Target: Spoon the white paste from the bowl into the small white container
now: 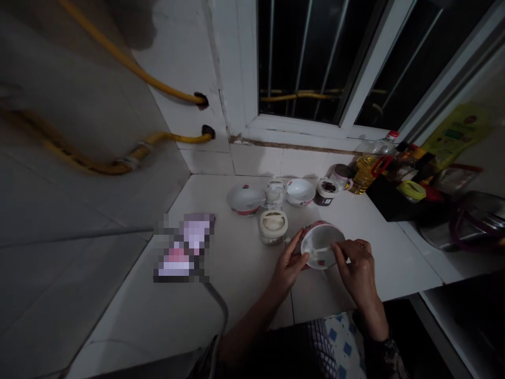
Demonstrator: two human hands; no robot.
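My left hand (291, 263) grips the rim of a white bowl (321, 260) with a red pattern outside, tilting it toward me above the counter. Fingers and thumb of my right hand (357, 263) are pinched at the bowl's right side around a small pale spoon (322, 249), whose far end lies inside the bowl. Some whitish stuff shows near that end, too dim to name. Just left of the bowl stands a lidded jar (273, 227) with pale contents. Behind it are another clear jar (275, 192) and two more white bowls, one at left (245, 200) and one at right (300, 191).
A jar with dark contents (325, 192), a mug (342, 178) and an oil bottle (365, 168) stand along the back right. Farther right is a metal pot (437, 226). A blurred-out device (185, 247) with a cable lies at left. Yellow hoses (150, 81) enter the wall.
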